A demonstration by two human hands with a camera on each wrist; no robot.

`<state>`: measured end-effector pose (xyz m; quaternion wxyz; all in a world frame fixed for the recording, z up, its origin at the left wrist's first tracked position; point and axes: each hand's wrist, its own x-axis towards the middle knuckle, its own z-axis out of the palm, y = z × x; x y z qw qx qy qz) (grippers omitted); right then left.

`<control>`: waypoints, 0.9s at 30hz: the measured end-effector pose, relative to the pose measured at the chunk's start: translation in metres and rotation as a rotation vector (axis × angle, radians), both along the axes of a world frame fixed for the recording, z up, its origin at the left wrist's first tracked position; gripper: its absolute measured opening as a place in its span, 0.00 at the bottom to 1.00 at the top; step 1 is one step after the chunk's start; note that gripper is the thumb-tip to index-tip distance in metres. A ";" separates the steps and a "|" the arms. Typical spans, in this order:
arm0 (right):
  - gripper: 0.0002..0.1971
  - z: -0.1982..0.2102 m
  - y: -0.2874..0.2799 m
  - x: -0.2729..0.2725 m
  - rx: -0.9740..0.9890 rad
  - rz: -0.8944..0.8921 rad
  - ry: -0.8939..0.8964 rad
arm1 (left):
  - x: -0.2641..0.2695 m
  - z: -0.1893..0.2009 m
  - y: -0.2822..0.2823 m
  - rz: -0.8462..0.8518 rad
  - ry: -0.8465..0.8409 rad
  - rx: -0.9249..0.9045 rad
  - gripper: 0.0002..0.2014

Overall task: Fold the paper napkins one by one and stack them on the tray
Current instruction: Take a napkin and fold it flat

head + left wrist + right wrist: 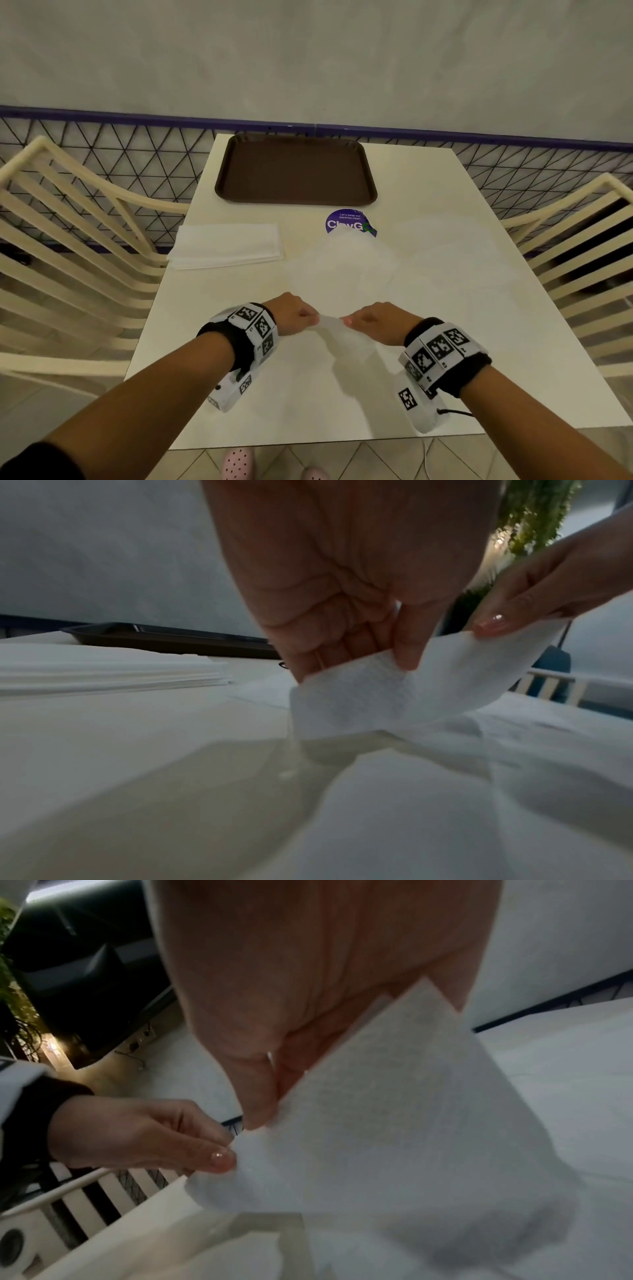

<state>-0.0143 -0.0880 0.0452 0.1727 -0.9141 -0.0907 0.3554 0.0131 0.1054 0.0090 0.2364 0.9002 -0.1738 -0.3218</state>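
Observation:
A thin white paper napkin (342, 270) lies spread on the white table, its near edge lifted between both hands. My left hand (297, 313) pinches that edge (356, 696) between thumb and fingers. My right hand (371, 320) pinches the same edge (394, 1123) a short way to the right. A stack of white napkins (227, 245) lies at the left of the table (103, 666). The brown tray (296, 169) sits at the far edge with nothing on it; its rim (164, 639) shows behind the stack.
A round purple sticker (349, 222) is on the table (239, 411) just behind the napkin. Cream slatted chairs stand at the left (68, 222) and right (582, 240). A mesh fence with a purple rail (102, 118) runs behind the table.

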 end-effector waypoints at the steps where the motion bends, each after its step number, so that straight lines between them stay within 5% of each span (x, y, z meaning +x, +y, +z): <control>1: 0.20 -0.004 -0.001 -0.003 -0.009 -0.002 0.010 | -0.003 -0.003 0.000 -0.025 -0.017 0.002 0.16; 7: 0.23 -0.025 -0.014 -0.014 0.010 -0.122 0.065 | -0.013 -0.029 0.005 -0.008 -0.054 -0.097 0.14; 10: 0.16 -0.031 -0.018 -0.018 0.005 -0.132 0.088 | -0.012 -0.037 0.010 -0.041 -0.069 -0.121 0.13; 16: 0.15 -0.042 -0.019 -0.021 0.018 -0.104 -0.027 | -0.003 -0.045 0.025 -0.185 -0.195 0.102 0.16; 19: 0.07 -0.043 -0.017 -0.021 0.155 -0.207 -0.124 | 0.003 -0.032 0.032 -0.041 -0.264 -0.001 0.14; 22: 0.17 -0.036 -0.013 -0.017 0.127 -0.115 -0.152 | 0.007 -0.010 0.040 0.087 -0.412 -0.217 0.03; 24: 0.21 -0.032 -0.008 -0.011 0.040 -0.010 -0.245 | 0.003 0.006 0.050 0.116 -0.449 -0.307 0.07; 27: 0.20 -0.029 0.005 -0.005 0.044 0.034 -0.357 | -0.008 0.017 0.073 0.086 -0.363 -0.169 0.07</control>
